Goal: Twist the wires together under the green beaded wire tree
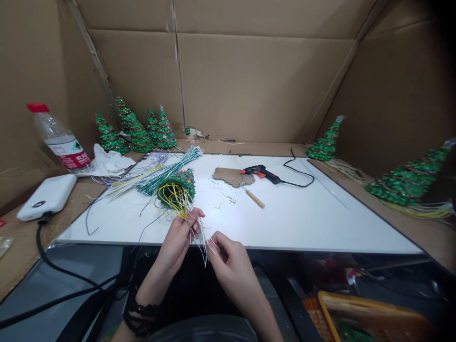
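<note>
Both hands are low at the near edge of the table, close together. The left hand is pinched shut on a bunch of thin wires that trail down from a small green beaded tree lying on its side just beyond the fingers, its open base and yellow wires facing the person. The right hand sits just beside and a little nearer, fingers curled, fingertips on the loose ends of that same bunch. Farther out from the left hand, a long sheaf of green and white wires fans across the white surface. Beyond the right hand lie a wooden-handled awl, a scrap of cardboard and a black and orange glue gun, well apart from the fingers. Away past the left hand stand finished beaded trees, a water bottle and a white power bank.
</note>
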A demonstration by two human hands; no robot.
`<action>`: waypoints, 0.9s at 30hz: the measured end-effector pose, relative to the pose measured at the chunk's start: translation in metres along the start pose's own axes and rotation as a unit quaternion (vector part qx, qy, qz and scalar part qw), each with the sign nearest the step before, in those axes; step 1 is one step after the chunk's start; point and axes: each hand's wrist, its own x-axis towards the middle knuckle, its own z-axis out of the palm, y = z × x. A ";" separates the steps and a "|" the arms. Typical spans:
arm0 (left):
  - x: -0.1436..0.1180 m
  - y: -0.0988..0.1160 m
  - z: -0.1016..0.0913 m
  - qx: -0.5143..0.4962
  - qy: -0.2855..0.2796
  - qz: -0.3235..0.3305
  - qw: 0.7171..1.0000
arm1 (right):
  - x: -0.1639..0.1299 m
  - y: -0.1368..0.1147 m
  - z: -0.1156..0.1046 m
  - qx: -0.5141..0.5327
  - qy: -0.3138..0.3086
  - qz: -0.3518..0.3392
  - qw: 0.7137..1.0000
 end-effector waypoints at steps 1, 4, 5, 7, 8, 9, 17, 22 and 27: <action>-0.001 0.000 0.001 -0.001 -0.005 0.005 1.000 | 0.000 0.000 0.000 0.001 -0.001 -0.003 1.000; -0.002 -0.001 0.002 -0.007 -0.009 0.017 1.000 | -0.003 -0.002 0.001 0.016 -0.007 -0.011 1.000; -0.002 -0.001 0.002 -0.007 -0.007 0.018 1.000 | -0.004 -0.003 0.001 0.021 -0.009 -0.013 1.000; -0.001 -0.003 0.002 -0.007 -0.008 0.017 1.000 | -0.007 -0.005 0.002 0.031 -0.015 -0.018 0.999; -0.001 -0.004 0.002 -0.009 -0.012 0.016 1.000 | -0.007 -0.006 0.002 0.036 -0.020 -0.021 0.999; -0.001 -0.005 0.001 -0.012 -0.017 0.014 1.000 | -0.008 -0.007 0.002 0.039 -0.026 -0.024 0.999; 0.005 -0.002 0.001 -0.061 0.001 0.029 0.998 | -0.030 -0.020 -0.016 0.030 -0.139 -0.063 0.988; 0.010 0.000 -0.002 -0.069 0.003 0.028 0.997 | -0.042 -0.021 -0.034 0.102 -0.208 -0.184 0.955; 0.003 0.001 0.000 -0.025 0.020 0.017 0.999 | 0.005 -0.016 -0.054 0.033 -0.053 -0.077 0.995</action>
